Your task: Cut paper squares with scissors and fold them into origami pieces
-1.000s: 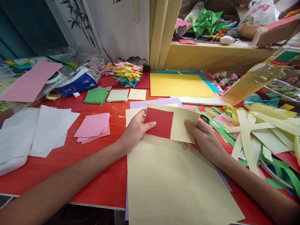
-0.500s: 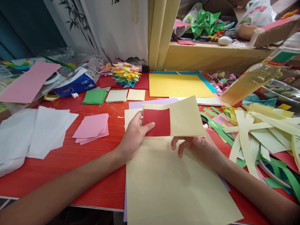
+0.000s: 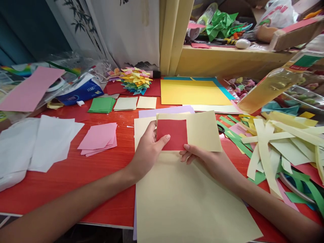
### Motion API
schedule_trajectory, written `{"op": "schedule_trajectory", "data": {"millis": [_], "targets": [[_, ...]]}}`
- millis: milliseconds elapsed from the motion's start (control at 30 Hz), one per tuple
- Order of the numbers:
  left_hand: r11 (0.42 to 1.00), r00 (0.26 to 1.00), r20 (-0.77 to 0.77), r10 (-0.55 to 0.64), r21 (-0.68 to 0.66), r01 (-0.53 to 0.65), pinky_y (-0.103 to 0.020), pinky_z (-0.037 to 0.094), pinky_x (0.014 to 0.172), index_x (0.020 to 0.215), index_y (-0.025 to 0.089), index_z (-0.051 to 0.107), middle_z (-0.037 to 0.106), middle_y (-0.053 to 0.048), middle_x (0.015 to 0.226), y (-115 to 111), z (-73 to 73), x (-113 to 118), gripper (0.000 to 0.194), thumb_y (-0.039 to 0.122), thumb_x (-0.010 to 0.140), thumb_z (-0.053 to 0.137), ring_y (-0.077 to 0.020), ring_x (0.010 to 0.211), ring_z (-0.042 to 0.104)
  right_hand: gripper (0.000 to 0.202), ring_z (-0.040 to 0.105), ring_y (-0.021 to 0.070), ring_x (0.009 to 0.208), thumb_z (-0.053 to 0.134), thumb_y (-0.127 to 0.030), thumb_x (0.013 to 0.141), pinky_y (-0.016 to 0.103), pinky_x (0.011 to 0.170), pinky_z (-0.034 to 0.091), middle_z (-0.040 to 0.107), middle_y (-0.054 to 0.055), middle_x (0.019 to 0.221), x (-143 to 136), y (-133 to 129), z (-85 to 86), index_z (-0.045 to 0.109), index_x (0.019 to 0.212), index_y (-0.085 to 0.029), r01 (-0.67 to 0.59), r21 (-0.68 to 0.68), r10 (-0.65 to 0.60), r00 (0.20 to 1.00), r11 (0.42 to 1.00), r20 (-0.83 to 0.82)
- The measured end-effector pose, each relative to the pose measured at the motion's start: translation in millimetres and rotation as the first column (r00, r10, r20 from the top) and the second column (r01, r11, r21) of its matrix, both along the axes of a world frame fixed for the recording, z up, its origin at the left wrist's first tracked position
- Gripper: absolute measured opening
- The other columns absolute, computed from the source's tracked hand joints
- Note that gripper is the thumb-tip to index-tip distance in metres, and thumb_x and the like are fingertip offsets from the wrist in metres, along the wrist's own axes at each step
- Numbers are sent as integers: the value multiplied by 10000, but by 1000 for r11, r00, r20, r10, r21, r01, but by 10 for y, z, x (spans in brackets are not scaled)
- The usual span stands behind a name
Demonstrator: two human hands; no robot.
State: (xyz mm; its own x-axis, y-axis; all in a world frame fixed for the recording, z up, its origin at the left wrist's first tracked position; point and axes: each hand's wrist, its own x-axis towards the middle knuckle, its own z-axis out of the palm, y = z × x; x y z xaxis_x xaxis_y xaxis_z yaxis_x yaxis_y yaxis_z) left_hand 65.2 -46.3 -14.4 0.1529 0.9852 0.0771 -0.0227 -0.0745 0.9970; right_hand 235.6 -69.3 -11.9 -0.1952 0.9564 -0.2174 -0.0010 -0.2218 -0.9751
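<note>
A red paper square (image 3: 173, 133) lies flat against the left part of a cream paper strip (image 3: 204, 131), their lower edges about level. My left hand (image 3: 149, 148) pinches both at the left end, thumb on the red square and fingers behind. At the square's lower right corner, my right hand (image 3: 199, 157) grips the papers, thumb in front and fingers curled below and behind. Beneath both hands a large cream sheet (image 3: 194, 202) covers the front of the table, with a lilac sheet (image 3: 167, 110) showing from under it.
Pink squares (image 3: 98, 139), green squares (image 3: 102, 105) and cream squares (image 3: 126, 103) sit in stacks on the red table (image 3: 106, 185). White sheets (image 3: 54, 141) lie at left. Paper offcuts (image 3: 270, 141) heap at right, near a leaning bottle (image 3: 273, 84). A yellow sheet (image 3: 194, 92) lies behind.
The strip and red square have come down slightly and flattened. My right thumb has moved from the strip's lower right onto the red square's corner.
</note>
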Motion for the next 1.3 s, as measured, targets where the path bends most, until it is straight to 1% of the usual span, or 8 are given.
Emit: {"op": "schedule_trajectory", "data": {"millis": [100,267,333,400,533,767,1033,1300], "targets": [[995,994,102,-45,-86,54,-299,478,750,1009,223,510,627,-7,896,15,5,-5,235,260,787,575,-170,840,604,194,628,129,643,604,-341,783,231,626,518,677,41,711,5,1,-5,665,735,-163,15,12,-15,1000,1000,-14],[946,935,322,-150,-229,231,-322,503,743,992,196,520,645,-35,951,57,28,-18,259,273,760,606,-178,837,621,171,637,145,655,615,-318,774,247,617,530,682,52,725,26,10,-20,682,736,-165,70,18,-69,997,997,-46],[925,932,296,-209,-250,287,-313,506,745,939,172,568,653,-44,943,69,37,-22,215,259,748,618,-167,816,622,166,636,147,661,606,-307,780,251,631,531,681,50,721,38,13,-17,687,728,-173,74,19,-73,996,997,-45],[908,938,220,-267,-269,322,-305,515,698,869,149,604,667,-47,844,75,41,-24,181,263,732,633,-154,723,626,170,634,149,662,603,-310,781,260,649,529,678,44,707,47,14,-10,687,712,-180,61,24,-61,998,998,-33],[907,947,127,-296,-273,320,-291,520,621,775,134,625,656,-35,674,66,35,-26,168,291,721,646,-148,605,623,173,632,159,646,612,-333,770,285,648,526,680,42,700,49,12,1,676,715,-183,64,26,-63,998,998,-5],[918,954,79,-291,-257,301,-290,535,618,719,124,639,685,-65,695,57,19,-30,205,327,739,627,-165,604,648,144,632,152,660,599,-314,787,277,659,512,682,27,709,52,12,-7,673,744,-198,49,45,-49,999,998,-1],[920,961,58,-271,-277,276,-275,540,616,718,120,651,683,-58,662,69,26,-14,206,326,724,646,-162,603,651,180,632,152,659,602,-350,779,278,667,503,677,21,690,52,13,21,662,698,-200,34,68,-38,997,997,64],[892,948,52,-313,-326,312,-302,537,652,661,122,673,691,-71,653,98,42,-40,200,308,726,639,-173,614,656,177,637,167,673,618,-373,759,296,683,511,671,20,679,33,16,39,651,689,-214,41,52,-46,993,998,110]]}}
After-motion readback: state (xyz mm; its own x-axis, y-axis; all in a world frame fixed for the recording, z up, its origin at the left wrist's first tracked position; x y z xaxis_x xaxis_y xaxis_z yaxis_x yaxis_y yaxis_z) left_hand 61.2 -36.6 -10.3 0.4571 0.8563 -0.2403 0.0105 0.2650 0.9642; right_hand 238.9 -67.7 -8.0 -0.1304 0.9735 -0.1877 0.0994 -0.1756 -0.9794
